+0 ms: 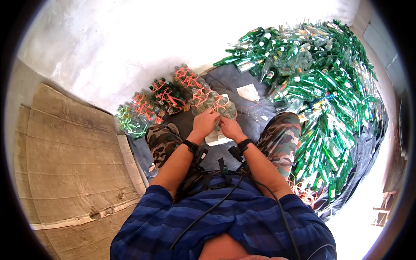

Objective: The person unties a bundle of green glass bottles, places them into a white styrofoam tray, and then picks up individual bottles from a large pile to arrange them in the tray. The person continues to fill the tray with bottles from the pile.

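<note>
Between my knees stands a bundle of clear glass bottles, upright, with orange plastic string laced around the necks. My left hand is at the bundle's near edge, its fingers pinched on the string. Close beside it, my right hand also pinches the string, fingers bent inward. The strand between the fingertips is mostly hidden by the hands. Beneath the bundle, a white block shows at the near side.
More laced bundles stand along the wall: clear bottles, dark green bottles, and one with green string. A large heap of loose bottles fills the right. Cardboard leans at left. A pale scrap lies on the dark sheet.
</note>
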`<state>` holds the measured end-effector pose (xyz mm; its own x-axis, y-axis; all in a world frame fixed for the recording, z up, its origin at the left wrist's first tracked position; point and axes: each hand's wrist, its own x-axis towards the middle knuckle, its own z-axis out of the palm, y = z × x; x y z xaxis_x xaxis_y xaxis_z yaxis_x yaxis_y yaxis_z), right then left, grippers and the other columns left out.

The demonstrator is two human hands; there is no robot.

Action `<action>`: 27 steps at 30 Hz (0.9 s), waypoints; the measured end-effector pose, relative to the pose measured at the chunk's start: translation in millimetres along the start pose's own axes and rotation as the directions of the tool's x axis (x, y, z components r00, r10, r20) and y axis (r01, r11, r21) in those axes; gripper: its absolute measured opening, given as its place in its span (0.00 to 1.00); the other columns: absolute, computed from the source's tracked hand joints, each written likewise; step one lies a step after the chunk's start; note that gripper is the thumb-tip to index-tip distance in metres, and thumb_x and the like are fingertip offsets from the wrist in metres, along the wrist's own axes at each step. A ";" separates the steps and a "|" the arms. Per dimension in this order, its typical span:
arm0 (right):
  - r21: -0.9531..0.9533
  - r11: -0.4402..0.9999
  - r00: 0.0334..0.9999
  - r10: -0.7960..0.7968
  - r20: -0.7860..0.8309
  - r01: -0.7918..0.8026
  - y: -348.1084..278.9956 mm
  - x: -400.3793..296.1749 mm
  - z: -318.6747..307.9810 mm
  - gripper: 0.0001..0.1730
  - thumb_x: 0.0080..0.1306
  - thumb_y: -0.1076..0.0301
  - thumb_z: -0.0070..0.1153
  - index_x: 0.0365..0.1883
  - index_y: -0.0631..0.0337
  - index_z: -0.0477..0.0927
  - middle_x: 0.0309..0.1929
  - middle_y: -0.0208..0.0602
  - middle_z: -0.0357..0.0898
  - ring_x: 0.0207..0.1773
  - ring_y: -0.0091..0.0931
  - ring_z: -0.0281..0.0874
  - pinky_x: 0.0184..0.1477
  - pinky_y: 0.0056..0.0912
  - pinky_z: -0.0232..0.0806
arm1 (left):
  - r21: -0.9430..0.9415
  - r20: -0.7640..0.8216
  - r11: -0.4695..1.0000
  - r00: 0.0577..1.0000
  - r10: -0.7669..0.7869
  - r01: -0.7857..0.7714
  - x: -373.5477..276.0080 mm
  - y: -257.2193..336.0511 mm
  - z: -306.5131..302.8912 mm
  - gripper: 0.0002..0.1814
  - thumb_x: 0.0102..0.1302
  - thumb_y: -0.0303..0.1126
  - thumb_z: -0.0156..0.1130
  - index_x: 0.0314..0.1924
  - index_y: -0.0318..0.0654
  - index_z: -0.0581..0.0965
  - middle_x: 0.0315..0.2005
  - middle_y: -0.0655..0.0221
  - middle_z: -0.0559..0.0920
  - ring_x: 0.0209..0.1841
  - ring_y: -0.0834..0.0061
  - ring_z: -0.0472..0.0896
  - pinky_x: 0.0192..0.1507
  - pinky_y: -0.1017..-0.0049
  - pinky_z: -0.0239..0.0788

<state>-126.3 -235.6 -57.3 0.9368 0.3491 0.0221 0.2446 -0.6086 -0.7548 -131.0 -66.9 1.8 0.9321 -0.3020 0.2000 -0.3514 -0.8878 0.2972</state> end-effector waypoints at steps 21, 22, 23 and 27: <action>-0.225 0.927 0.953 -0.286 0.097 0.301 21.4 0.2 10.0 0.10 0.68 0.69 0.51 0.38 0.59 0.84 0.38 0.39 0.82 0.45 0.40 0.84 0.45 0.44 0.76 | -0.042 0.108 0.997 0.992 -0.063 0.068 1.8 -12.6 -9.2 0.10 0.68 0.40 0.60 0.45 0.55 0.86 0.43 0.73 0.87 0.46 0.60 0.85 0.41 0.61 0.77; -0.210 0.943 0.964 -0.241 0.111 0.260 19.8 0.3 12.5 0.09 0.67 0.69 0.52 0.37 0.60 0.84 0.39 0.39 0.82 0.46 0.41 0.84 0.45 0.44 0.76 | -0.034 0.141 0.996 0.987 -0.080 0.085 1.2 -14.5 -10.1 0.10 0.68 0.40 0.61 0.44 0.55 0.86 0.43 0.73 0.87 0.46 0.61 0.85 0.41 0.61 0.77; -0.175 0.945 0.961 -0.265 0.082 0.276 18.3 -1.9 14.3 0.09 0.67 0.69 0.52 0.38 0.60 0.84 0.39 0.39 0.82 0.45 0.41 0.84 0.45 0.44 0.76 | -0.041 0.127 0.997 0.990 -0.063 0.069 -0.8 -15.6 -10.2 0.10 0.68 0.40 0.61 0.44 0.55 0.86 0.42 0.73 0.87 0.46 0.61 0.85 0.41 0.61 0.77; -0.160 0.957 0.969 -0.230 0.095 0.243 10.3 -3.1 10.8 0.10 0.67 0.69 0.53 0.38 0.59 0.85 0.40 0.39 0.83 0.44 0.41 0.84 0.45 0.44 0.76 | -0.069 0.089 0.996 0.994 -0.056 0.062 -4.6 -21.1 -9.2 0.09 0.67 0.39 0.61 0.43 0.56 0.87 0.41 0.72 0.87 0.45 0.61 0.86 0.40 0.61 0.77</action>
<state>-129.3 -235.3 -72.2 0.8275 0.5455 0.1327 0.5013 -0.6114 -0.6123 -128.7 -43.6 3.1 0.9543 -0.2818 0.0993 -0.2982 -0.8787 0.3728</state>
